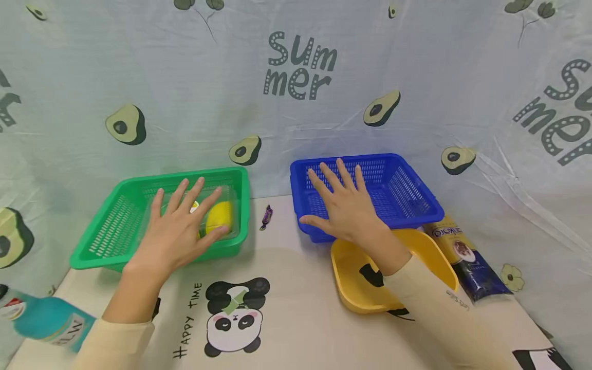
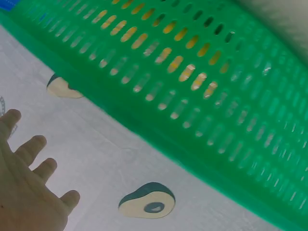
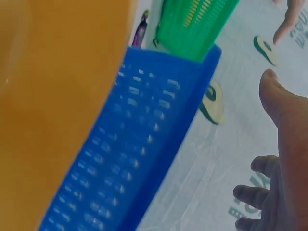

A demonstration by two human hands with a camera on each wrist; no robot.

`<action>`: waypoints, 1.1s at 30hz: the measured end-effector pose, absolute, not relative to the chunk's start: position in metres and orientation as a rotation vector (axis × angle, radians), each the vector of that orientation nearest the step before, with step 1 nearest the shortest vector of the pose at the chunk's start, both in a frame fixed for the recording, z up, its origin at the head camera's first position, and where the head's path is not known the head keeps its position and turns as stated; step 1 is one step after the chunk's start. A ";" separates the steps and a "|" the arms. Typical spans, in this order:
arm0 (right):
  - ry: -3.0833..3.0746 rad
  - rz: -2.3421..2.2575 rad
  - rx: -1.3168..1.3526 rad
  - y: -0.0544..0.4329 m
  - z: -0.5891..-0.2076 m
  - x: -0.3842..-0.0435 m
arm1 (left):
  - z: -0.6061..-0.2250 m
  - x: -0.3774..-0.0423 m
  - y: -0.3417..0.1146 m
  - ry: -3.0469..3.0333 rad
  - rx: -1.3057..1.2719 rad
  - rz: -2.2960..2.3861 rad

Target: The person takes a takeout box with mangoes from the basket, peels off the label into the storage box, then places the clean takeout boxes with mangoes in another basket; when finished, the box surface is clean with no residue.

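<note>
Your left hand (image 1: 168, 234) and right hand (image 1: 348, 209) — fingers spread, grasping nothing — appear held above the green basket (image 1: 111, 226) and blue basket (image 1: 393, 194) respectively; the yellow item (image 1: 219, 215) lies in the green basket, its clear container (image 1: 235, 203) presumably preventing rolling.

Left, green plastic basket (image 1: 117, 221); right, blue plastic basket (image 1: 388, 198), yellow plastic tub (image 1: 347, 280) before it; purple-wrapped candy (image 1: 266, 217) between baskets.

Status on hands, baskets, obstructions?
Head view: left hand open, empty, across green basket; right hand likewise, across blue basket. Yellow tray in front, possibly in the way.
</note>
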State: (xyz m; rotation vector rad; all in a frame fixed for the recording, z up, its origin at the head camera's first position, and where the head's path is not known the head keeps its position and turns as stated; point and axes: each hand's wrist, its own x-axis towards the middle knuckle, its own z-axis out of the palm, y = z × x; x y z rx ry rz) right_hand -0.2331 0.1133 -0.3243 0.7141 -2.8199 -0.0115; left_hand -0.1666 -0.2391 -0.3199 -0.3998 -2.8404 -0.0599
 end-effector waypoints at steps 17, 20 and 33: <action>-2.782 -0.006 0.901 0.061 -0.337 -0.234 | -0.336 -0.164 -0.276 -2.887 -0.310 -0.137; -2.767 0.048 0.934 0.055 -0.338 -0.235 | -0.336 -0.164 -0.284 -2.900 -0.284 -0.142; -2.686 0.380 1.166 0.021 -0.345 -0.238 | -0.336 -0.165 -0.313 -2.929 -0.195 -0.267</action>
